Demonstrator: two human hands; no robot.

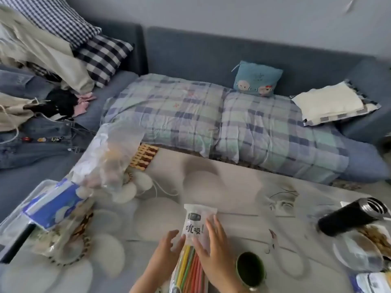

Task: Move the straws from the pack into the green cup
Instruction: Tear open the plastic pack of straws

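A long clear pack of straws (195, 227) lies on the table near the front edge, white printed label at its far end, coloured straws (188, 265) showing through the near part. My left hand (164, 252) rests against the pack's left side, fingers spread. My right hand (213, 248) lies flat on top of the pack's right side, fingers spread over the plastic. Whether either hand grips the pack cannot be told. The green cup (250, 269) stands upright just right of my right hand, dark inside.
A black flask (352, 216) lies on its side at the right, above a glass bowl (357, 252). Plastic bags and a blue-and-white packet (55, 205) crowd the table's left. Behind the table stands a sofa with a plaid quilt (222, 123) and heaped clothes.
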